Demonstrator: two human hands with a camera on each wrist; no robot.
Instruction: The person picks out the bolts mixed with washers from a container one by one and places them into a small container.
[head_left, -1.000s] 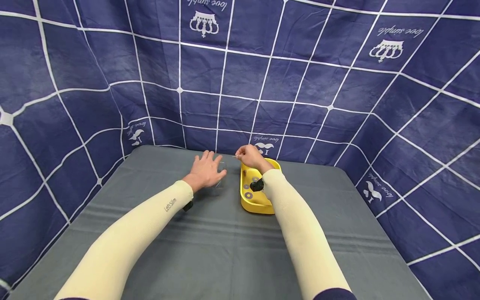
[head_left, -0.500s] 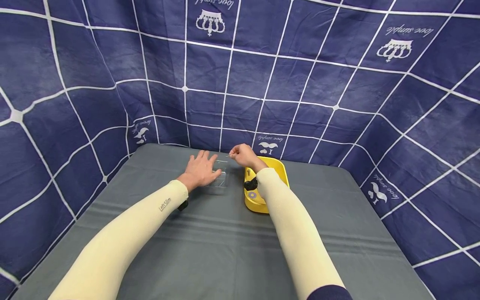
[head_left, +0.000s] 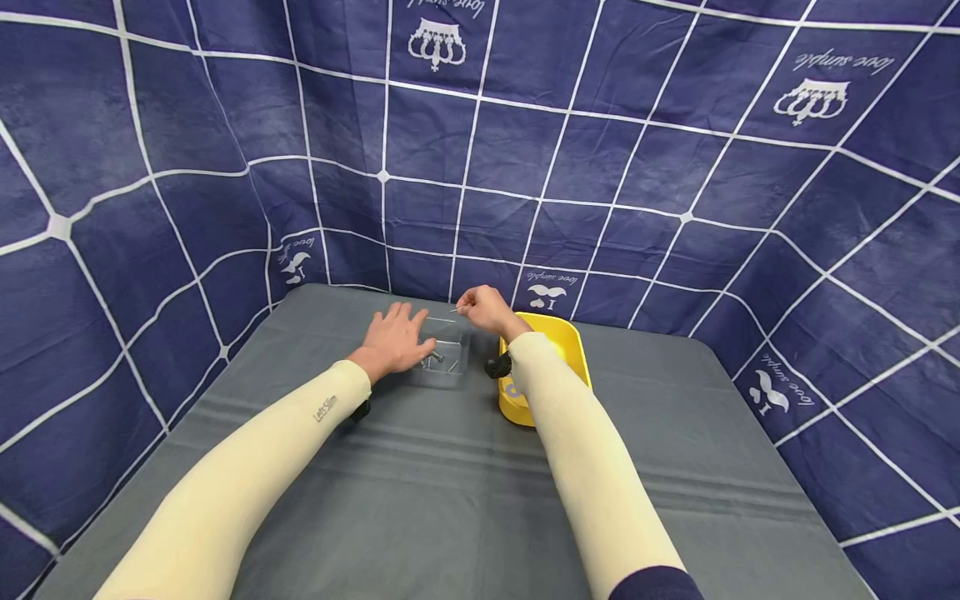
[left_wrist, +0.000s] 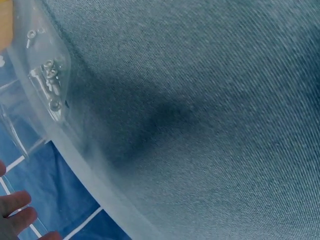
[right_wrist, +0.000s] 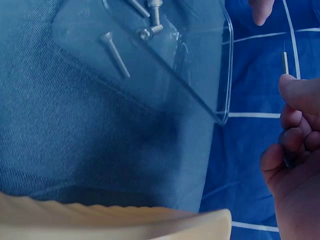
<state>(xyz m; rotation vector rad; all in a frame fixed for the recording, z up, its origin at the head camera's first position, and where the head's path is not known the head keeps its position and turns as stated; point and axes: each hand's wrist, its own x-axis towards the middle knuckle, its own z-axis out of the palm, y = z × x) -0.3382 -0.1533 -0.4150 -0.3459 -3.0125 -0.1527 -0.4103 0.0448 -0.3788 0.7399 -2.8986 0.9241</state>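
Note:
A clear plastic box (head_left: 438, 383) stands left of the yellow tray, with several metal screws (left_wrist: 50, 82) lying in it. My left hand (head_left: 392, 340) is spread with straight fingers over the box's left side; its thumb is near the screws. Whether it touches the box, I cannot tell. Beyond the box's right rear side, my right hand (head_left: 486, 310) pinches a thin metal screw (right_wrist: 285, 62) between thumb and fingers. Only the shank pokes out, pointing left in the head view; the fingers hide the rest.
Just right of the clear box is the yellow tray (head_left: 517, 415), partly covered by the right forearm. A grey washer (head_left: 512, 389) lies inside it. A grey cloth covers the table (head_left: 420, 492), and a blue checked curtain (head_left: 570, 167) hangs behind and at both sides.
The right hand has moved left from over the tray towards the box, still pinching the screw. The left hand has drawn slightly left, so more of the box and its screws shows.

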